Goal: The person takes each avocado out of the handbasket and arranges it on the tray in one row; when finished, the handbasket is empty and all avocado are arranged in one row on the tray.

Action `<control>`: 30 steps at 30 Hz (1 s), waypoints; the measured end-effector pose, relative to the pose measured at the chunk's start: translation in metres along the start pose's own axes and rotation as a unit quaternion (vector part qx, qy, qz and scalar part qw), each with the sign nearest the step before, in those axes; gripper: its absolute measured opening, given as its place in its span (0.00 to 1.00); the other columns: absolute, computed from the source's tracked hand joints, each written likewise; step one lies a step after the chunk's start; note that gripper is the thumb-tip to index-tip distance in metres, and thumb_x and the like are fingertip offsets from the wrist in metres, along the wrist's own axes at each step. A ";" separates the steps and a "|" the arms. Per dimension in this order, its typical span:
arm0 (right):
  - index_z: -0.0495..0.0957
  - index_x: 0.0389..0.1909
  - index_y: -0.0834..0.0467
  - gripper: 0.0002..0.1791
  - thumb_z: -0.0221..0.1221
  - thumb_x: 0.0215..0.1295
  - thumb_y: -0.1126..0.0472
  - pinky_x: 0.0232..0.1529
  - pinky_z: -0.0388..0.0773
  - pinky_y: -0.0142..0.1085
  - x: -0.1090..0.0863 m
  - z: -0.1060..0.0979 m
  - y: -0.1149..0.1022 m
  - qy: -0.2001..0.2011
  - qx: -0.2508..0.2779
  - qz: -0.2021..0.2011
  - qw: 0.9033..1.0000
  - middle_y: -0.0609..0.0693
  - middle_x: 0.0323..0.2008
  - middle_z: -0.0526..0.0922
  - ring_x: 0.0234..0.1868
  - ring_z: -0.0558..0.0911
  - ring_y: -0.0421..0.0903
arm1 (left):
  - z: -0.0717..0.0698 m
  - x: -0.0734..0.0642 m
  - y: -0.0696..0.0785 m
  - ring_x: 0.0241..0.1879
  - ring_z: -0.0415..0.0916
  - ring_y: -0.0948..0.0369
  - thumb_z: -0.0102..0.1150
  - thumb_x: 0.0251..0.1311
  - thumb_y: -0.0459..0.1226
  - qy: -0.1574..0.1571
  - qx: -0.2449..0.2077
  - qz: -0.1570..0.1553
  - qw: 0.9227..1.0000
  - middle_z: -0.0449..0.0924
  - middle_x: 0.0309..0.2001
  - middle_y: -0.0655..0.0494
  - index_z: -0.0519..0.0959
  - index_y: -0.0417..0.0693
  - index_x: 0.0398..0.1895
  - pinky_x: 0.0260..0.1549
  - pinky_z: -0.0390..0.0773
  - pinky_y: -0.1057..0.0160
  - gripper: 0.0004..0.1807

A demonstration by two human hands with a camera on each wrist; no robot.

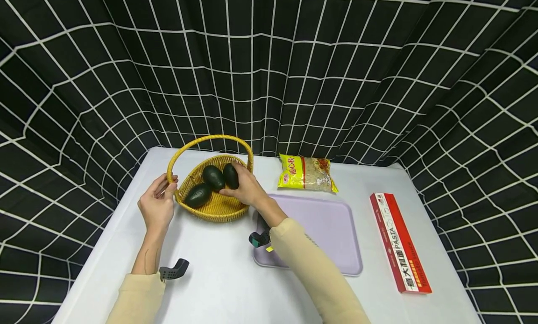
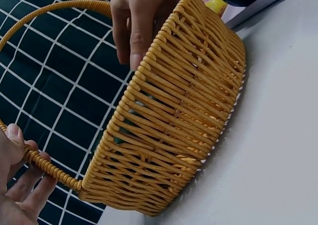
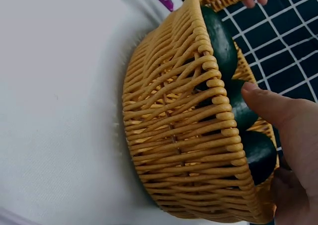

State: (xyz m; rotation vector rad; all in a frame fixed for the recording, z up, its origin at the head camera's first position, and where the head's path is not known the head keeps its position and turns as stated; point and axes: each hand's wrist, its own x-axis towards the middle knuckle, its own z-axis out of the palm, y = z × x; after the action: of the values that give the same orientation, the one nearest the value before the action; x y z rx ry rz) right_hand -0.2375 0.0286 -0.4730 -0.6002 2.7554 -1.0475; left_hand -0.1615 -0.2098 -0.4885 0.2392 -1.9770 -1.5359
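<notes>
A yellow wicker basket (image 1: 222,216) with a tall arched handle stands at the back left of the table. Three dark green avocados lie inside: a left avocado (image 1: 197,195), a middle avocado (image 1: 213,177) and a right avocado (image 1: 230,175). With thumb and fingers my left hand (image 1: 157,205) holds the left foot of the basket handle (image 2: 57,174). My right hand (image 1: 248,186) reaches over the basket's right side and grips the right avocado (image 3: 259,158). Its thumb (image 3: 266,103) extends by the middle avocado (image 3: 241,106); its fingertips are partly hidden.
Right of the basket, a pale purple tray (image 1: 328,235) lies partly under my right forearm. Behind the tray is a yellow bag of pasta (image 1: 307,173). A red pasta box (image 1: 399,242) lies at the right. Black curtains with a white grid (image 1: 269,72) surround the table.
</notes>
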 end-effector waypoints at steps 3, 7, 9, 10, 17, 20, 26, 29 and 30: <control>0.55 0.81 0.60 0.55 0.74 0.62 0.46 0.79 0.69 0.47 0.003 0.002 0.000 0.002 -0.006 0.010 1.000 0.59 0.79 0.64 0.77 0.68 0.56 | 0.000 0.000 -0.001 0.43 0.81 0.82 0.64 0.70 0.30 0.000 0.006 0.003 1.000 0.89 0.52 0.41 0.84 0.40 0.59 0.44 0.82 0.84 0.16; 0.55 0.81 0.60 0.55 0.75 0.62 0.46 0.79 0.70 0.47 0.007 0.003 -0.001 0.007 -0.018 0.018 1.000 0.59 0.78 0.65 0.77 0.69 0.55 | 0.000 0.001 -0.001 0.43 0.81 0.82 0.65 0.70 0.30 -0.001 0.008 0.004 1.000 0.89 0.52 0.41 0.84 0.40 0.59 0.45 0.83 0.84 0.16; 0.56 0.81 0.61 0.54 0.75 0.62 0.47 0.79 0.69 0.46 0.009 0.004 -0.002 0.009 -0.025 0.019 0.999 0.59 0.78 0.65 0.77 0.69 0.55 | 0.000 0.001 0.000 0.44 0.82 0.81 0.65 0.70 0.30 -0.002 0.004 0.001 1.000 0.89 0.52 0.42 0.84 0.41 0.59 0.46 0.83 0.83 0.16; 0.56 0.81 0.61 0.54 0.75 0.62 0.47 0.80 0.68 0.45 0.011 0.005 -0.002 0.008 -0.029 0.020 0.999 0.59 0.78 0.65 0.77 0.68 0.55 | -0.001 0.000 0.001 0.44 0.82 0.81 0.66 0.69 0.31 -0.002 0.003 -0.001 1.000 0.89 0.52 0.42 0.85 0.41 0.59 0.46 0.83 0.83 0.16; 0.57 0.80 0.62 0.50 0.73 0.66 0.50 0.82 0.64 0.42 0.016 0.012 -0.003 0.007 -0.055 0.033 0.998 0.58 0.80 0.62 0.79 0.65 0.53 | -0.002 0.000 0.000 0.45 0.82 0.80 0.66 0.69 0.30 -0.007 0.006 -0.007 1.000 0.89 0.52 0.43 0.85 0.42 0.59 0.47 0.83 0.82 0.17; 0.56 0.81 0.61 0.49 0.72 0.67 0.52 0.82 0.62 0.42 0.017 0.013 -0.004 0.004 -0.062 0.039 0.997 0.58 0.81 0.60 0.80 0.63 0.53 | -0.002 0.000 0.000 0.45 0.82 0.80 0.66 0.69 0.30 -0.008 0.007 -0.007 1.000 0.89 0.51 0.43 0.85 0.42 0.59 0.46 0.83 0.82 0.16; 0.55 0.81 0.61 0.48 0.70 0.68 0.54 0.83 0.62 0.43 0.017 0.015 -0.005 -0.001 -0.080 0.048 0.996 0.58 0.81 0.59 0.81 0.63 0.53 | -0.002 0.000 0.000 0.45 0.82 0.80 0.66 0.69 0.30 -0.008 0.006 -0.007 1.000 0.89 0.52 0.42 0.85 0.42 0.59 0.46 0.83 0.82 0.16; 0.56 0.81 0.61 0.47 0.71 0.68 0.53 0.82 0.63 0.42 0.019 0.017 -0.005 0.003 -0.092 0.050 0.994 0.58 0.81 0.60 0.80 0.63 0.53 | -0.002 0.000 0.001 0.45 0.82 0.79 0.66 0.69 0.30 -0.007 0.006 -0.006 1.000 0.89 0.52 0.41 0.85 0.41 0.59 0.47 0.83 0.82 0.16; 0.57 0.81 0.61 0.47 0.71 0.68 0.53 0.82 0.63 0.42 0.020 0.018 -0.005 0.003 -0.098 0.050 0.994 0.59 0.81 0.60 0.80 0.63 0.53 | -0.002 0.000 0.001 0.45 0.82 0.79 0.66 0.69 0.30 -0.007 0.007 -0.005 1.000 0.89 0.52 0.41 0.85 0.41 0.59 0.47 0.83 0.82 0.16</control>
State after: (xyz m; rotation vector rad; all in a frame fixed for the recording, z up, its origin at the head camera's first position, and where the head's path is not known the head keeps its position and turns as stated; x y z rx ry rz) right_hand -0.2490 0.0059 -0.4825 -0.4772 2.8817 -0.7664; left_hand -0.1607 -0.2109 -0.4873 0.2447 -2.0016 -1.5343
